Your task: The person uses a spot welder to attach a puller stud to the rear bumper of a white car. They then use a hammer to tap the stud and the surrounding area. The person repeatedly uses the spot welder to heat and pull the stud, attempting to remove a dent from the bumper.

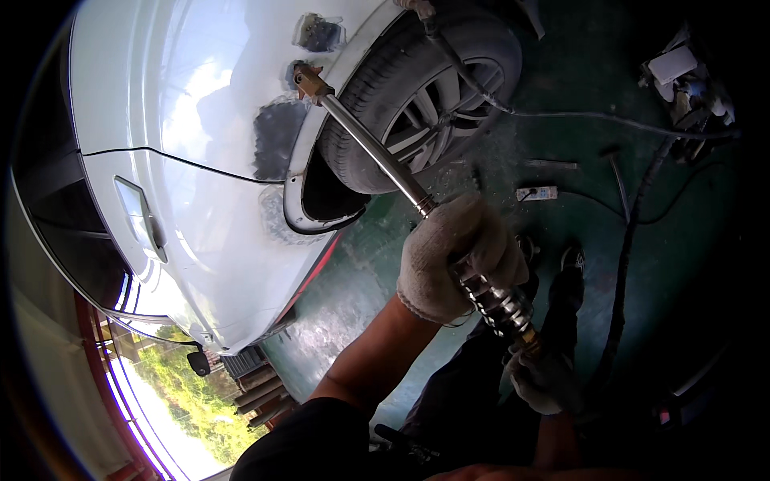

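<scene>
A long slide hammer dent puller (377,152) with a bright metal rod runs from the white car body down toward me. Its copper-coloured head (311,83) touches the panel above the rear wheel arch, beside a bare sanded patch (278,138). My left hand (457,260), in a pale knit work glove, is wrapped round the tool at the lower end of the bare rod. Below it, a ridged, shiny metal section (493,305) shows. My right hand (533,385), also gloved, is closed round the tool's dark rear end, partly lost in shadow.
The car's wheel (441,104) stands beside the rod, with a dark cable (577,117) crossing in front. On the green floor lie a power strip (536,193), a hammer (616,184) and another thick cable (630,264). A cluttered pile (686,80) is at far right.
</scene>
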{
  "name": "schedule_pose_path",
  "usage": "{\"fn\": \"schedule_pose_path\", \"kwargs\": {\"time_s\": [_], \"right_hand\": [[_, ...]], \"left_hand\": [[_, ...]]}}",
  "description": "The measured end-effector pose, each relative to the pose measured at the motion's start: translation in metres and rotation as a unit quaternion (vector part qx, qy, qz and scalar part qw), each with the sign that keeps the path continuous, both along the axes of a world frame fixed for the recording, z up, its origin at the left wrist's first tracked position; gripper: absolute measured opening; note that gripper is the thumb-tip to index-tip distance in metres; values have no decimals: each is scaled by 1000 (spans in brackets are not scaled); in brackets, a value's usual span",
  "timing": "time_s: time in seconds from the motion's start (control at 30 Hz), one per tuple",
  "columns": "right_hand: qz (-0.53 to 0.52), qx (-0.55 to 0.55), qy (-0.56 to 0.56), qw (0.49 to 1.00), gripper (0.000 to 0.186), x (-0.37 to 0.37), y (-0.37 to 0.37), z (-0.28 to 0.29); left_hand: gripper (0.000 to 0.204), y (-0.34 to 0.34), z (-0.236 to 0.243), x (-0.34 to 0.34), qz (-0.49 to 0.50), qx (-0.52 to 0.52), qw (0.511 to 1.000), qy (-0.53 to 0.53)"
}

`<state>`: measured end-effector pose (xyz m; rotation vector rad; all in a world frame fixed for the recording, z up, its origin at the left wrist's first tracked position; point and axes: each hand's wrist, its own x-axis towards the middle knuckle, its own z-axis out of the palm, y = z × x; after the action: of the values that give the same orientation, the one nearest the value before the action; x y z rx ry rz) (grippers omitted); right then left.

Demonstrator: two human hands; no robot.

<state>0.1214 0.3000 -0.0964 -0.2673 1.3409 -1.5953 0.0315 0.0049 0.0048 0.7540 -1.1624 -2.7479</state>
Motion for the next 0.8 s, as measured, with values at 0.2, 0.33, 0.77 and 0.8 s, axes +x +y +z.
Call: {"fn": "schedule_pose_path", "kwargs": {"time_s": [0.2,0.33,0.77,0.8], "right_hand": [[-21,-8,132,991,42,-30,-3,-4],[-98,-202,-118,967,38,-4,3,-26],[-56,-179,-56,981,37,1,-21,-21],[-52,-174,-50,982,36,0,-21,-20]], "left_hand": [[44,4,-43,-1,-78,221,911,341],[47,11,-26,6,10,17,1000,-15],[51,-9,-21,7,13,-13,1000,-16],[51,-10,-22,8,6,-17,1000,-6]]}}
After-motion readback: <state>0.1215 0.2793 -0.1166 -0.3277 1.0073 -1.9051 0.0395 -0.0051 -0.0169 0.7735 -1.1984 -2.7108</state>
